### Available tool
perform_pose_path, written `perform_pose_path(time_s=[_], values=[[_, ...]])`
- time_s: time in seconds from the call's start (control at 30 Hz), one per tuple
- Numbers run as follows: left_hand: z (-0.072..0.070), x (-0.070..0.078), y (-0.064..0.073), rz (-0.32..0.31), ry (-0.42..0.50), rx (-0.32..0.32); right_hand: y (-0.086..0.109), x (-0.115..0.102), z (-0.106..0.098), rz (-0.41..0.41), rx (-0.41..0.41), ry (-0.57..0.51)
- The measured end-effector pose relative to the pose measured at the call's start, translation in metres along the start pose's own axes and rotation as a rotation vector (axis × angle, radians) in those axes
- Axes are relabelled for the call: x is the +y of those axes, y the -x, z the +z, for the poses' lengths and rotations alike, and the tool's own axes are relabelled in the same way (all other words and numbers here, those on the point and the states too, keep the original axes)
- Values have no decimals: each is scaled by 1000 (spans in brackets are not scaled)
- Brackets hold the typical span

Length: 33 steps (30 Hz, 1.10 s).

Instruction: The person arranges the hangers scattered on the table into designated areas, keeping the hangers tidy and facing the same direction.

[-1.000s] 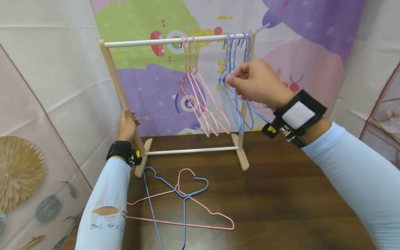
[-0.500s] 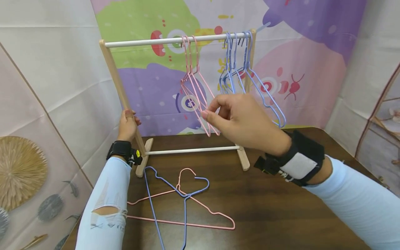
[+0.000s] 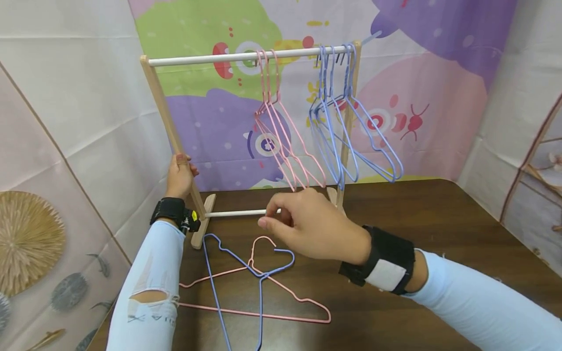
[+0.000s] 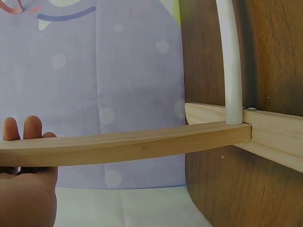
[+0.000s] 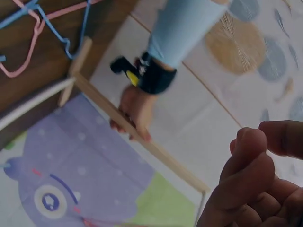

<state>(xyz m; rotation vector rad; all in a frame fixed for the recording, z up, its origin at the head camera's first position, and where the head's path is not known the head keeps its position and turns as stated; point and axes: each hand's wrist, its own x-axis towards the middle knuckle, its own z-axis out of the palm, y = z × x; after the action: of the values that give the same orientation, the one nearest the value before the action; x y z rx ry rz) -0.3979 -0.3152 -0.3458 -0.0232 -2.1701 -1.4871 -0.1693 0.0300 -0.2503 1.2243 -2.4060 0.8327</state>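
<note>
My left hand [image 3: 179, 178] grips the left wooden post [image 3: 159, 100] of a small clothes rack. In the left wrist view, its fingertips show beyond the post. My right hand [image 3: 313, 224] is in front of the rack's lower bar, fingers loosely curled and holding nothing. The right wrist view shows its thumb and forefinger tips close together. Below it on the table lie a blue clothes hanger [image 3: 261, 312] and a pink clothes hanger [image 3: 294, 319], crossed, with the blue one on top. Three pink hangers [image 3: 290, 120] hang mid-rail, and several blue hangers [image 3: 332, 139] hang at the right end.
The rack's white top rail [image 3: 197, 59] runs between two wooden posts. A white lower bar [image 3: 232, 213] joins its feet. The rack stands on a dark wooden table [image 3: 417, 234], with a cartoon-print cloth [image 3: 210, 146] behind it and patterned cloth at both sides.
My right hand has come away from the blue hangers on the rail and moved down and left over the table. My left hand stays on the post.
</note>
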Motion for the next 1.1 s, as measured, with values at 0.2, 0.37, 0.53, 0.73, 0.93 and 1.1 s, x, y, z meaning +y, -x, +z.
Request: perform_pose_path(time_s=[0.2,0.37,0.53,0.73,0.93,1.1], values=[[-1,-1,-1,1,9,-16,7,7,34,31,-84,17],[-2,-1,-1,4,10,-14,15,21,69,103,-147,18],[-3,0,0,7,20,-28,28,34,106,209,-209,22],[-4,0,0,21,14,-42,41,36,139,340,-308,55],[-2,-1,1,16,11,-32,45,32,163,399,-393,138],[-1,-1,1,10,24,-20,50,32,177,412,-420,239]])
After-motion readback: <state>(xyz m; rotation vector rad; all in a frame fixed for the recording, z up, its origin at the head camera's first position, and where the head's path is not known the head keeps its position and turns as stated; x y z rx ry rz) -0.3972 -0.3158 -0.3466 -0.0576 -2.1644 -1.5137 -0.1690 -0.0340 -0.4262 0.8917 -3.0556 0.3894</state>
